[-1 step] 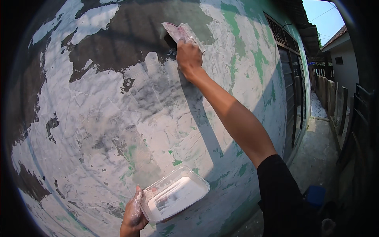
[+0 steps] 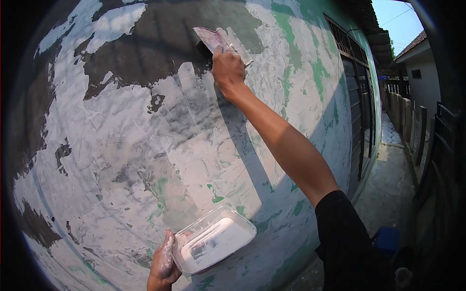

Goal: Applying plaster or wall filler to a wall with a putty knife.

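Note:
High on the wall, my right hand is closed around a flat putty scraper, pinkish and smeared with white. Its blade lies at the border between a dark grey bare patch and white-coated wall. Low in view, my left hand grips the left end of a clear plastic tub, fingers partly hidden beneath it. White putty fills much of the tub, and some is smeared on that hand. Patches of green paint show through the white coat.
At the right, a slatted door and a barred window opening are set in the same wall. A narrow concrete path runs alongside, bordered by a fence. Something blue stands low beside my right sleeve.
My right hand has moved slightly left with the scraper, across the wall. The tub and my left hand have shifted barely at all.

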A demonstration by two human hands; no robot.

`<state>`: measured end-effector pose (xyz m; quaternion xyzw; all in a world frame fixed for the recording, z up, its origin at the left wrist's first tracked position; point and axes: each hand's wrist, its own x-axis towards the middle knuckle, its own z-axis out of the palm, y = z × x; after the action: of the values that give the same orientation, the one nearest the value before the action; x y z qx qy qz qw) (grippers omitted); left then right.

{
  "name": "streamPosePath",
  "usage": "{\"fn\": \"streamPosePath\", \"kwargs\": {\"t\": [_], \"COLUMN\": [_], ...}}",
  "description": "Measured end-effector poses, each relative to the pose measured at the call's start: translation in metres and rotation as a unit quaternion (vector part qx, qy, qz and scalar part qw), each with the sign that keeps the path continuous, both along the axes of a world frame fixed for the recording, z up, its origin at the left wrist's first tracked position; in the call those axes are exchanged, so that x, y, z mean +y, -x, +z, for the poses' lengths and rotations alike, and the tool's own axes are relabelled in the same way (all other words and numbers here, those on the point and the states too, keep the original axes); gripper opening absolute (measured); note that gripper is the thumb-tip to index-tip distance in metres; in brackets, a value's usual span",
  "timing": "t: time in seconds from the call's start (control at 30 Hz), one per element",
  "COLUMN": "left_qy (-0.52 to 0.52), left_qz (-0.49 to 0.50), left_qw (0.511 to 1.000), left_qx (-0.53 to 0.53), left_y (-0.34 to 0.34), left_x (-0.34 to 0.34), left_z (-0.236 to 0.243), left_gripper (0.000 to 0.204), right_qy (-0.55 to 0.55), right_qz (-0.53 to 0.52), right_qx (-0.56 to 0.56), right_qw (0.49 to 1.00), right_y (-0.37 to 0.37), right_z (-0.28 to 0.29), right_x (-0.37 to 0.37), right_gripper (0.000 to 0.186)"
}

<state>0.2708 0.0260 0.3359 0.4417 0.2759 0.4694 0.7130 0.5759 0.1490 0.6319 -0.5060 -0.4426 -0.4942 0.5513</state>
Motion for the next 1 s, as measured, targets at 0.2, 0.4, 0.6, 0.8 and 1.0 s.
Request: {"fn": "streamPosePath", "kwargs": {"t": [0.2,0.4,0.6,0.8,1.0], "left_qy": [0.024,0.024,0.020,0.041,0.049], "left_qz": [-0.015,-0.035,-0.007,-0.031,-0.027], "left_qw": [0.999,0.999,0.999,0.998,0.998], "left_qx": [-0.016,0.031,0.027,0.020,0.012], "left_y": [0.001,-0.014,-0.040,-0.084,-0.117], "left_x": [0.018,0.016,0.016,0.017,0.012], "left_z": [-0.022,-0.036,-0.052,-0.048,-0.063], "left_gripper": [0.059,0.056,0.056,0.055,0.055], "right_qy": [-0.017,-0.056,0.052,0.034,0.015], "right_qz": [0.109,0.098,0.053,0.168,0.151], "right_qx": [-0.062,-0.004,0.043,-0.054,-0.033], "right_qw": [0.992,0.994,0.996,0.984,0.988], "right_y": [0.013,-0.081,-0.050,-0.005,-0.091], "right_z": [-0.005,0.012,-0.008,-0.023,0.019], "right_x": [-0.025,-0.046,-0.022,-0.044,-0.062], "right_gripper": [0.012,0.024,0.014,0.014,0.018]}}
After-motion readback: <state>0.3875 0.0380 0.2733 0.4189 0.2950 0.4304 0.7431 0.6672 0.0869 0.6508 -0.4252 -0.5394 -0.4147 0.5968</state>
